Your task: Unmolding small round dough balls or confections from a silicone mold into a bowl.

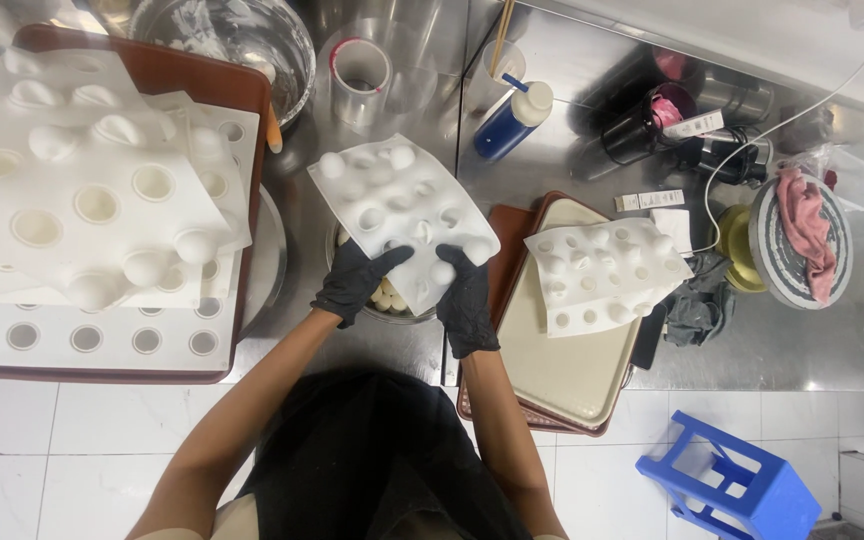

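While the steel counter (372,345) carried the work, the largest item was the stack of emptied white moulds (82,190) on the brown tray (202,75) at left, apparently done. One more white mould (607,275) lay on the beige tray (567,370) at right. Between them, the silicone mould (397,215) was held tilted over a metal bowl (392,300) containing small pale balls. Left hand (352,280) and right hand (467,300), black-gloved, had fingers closed on its near edge; some cavities looked unemptied.
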